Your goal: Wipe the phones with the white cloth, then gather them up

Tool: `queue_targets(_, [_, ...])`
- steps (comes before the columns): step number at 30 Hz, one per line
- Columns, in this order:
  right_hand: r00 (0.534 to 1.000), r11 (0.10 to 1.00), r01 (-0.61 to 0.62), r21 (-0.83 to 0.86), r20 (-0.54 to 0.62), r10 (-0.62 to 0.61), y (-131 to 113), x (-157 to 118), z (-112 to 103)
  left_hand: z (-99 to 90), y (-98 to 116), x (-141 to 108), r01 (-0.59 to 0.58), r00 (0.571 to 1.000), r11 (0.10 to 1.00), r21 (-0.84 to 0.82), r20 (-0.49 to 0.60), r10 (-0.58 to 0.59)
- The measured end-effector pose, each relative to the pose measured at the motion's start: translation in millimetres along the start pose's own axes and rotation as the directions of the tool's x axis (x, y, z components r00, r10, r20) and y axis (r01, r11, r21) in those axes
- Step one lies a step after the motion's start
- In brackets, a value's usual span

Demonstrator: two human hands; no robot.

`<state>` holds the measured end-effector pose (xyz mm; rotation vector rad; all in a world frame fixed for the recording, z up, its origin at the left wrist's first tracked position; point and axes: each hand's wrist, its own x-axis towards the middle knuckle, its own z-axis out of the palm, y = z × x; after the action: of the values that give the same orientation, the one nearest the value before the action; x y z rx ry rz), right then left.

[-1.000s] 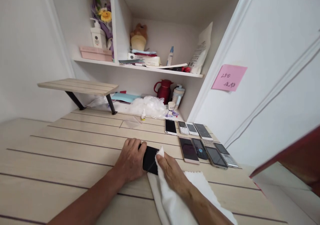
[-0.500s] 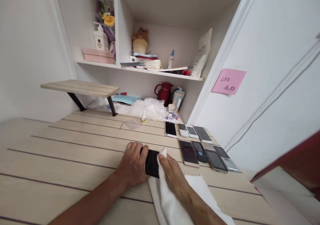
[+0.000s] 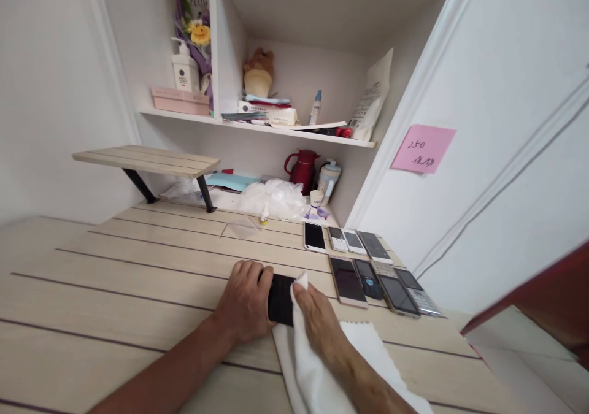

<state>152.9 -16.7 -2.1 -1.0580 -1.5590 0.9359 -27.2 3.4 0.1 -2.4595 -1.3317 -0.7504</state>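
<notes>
A black mobile phone (image 3: 280,300) lies between my two hands, low over the wooden tabletop. My left hand (image 3: 246,297) is closed around its left end, fingers over the far edge. With my right hand (image 3: 317,319) I pinch a white cloth (image 3: 301,352) against the phone's right end, which the cloth and fingers hide. The rest of the cloth hangs down and spreads over the table under my right forearm. Right of my hands lie several phones in two rows, among them a pinkish large phone (image 3: 348,281) and a white-framed phone (image 3: 315,237).
Behind the table stands a white shelf unit (image 3: 257,126) with a red jug (image 3: 304,170) and a crumpled plastic bag (image 3: 273,199). A small bottle (image 3: 264,214) stands at the table's back. A raised wooden stand (image 3: 147,158) is at the left. A pink note (image 3: 423,148) sticks to the right wall.
Almost nothing differs. My right hand and the cloth edge have shifted very slightly to the right on the phone, while my left hand keeps its hold.
</notes>
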Motion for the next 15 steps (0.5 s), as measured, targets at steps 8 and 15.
queue_targets(8, [1.0, 0.999, 0.02, 0.03, 0.017, -0.02, 5, 1, 0, 4.7, -2, -3, 0.049, 0.995, 0.997, -0.054, -0.087, -0.053])
queue_targets(15, [0.994, 1.0, -0.002, 0.013, -0.11, 0.003, 11, 6, -10, 6.0, 0, -6, -0.023, 0.997, 0.985, -0.169, -0.077, 0.01])
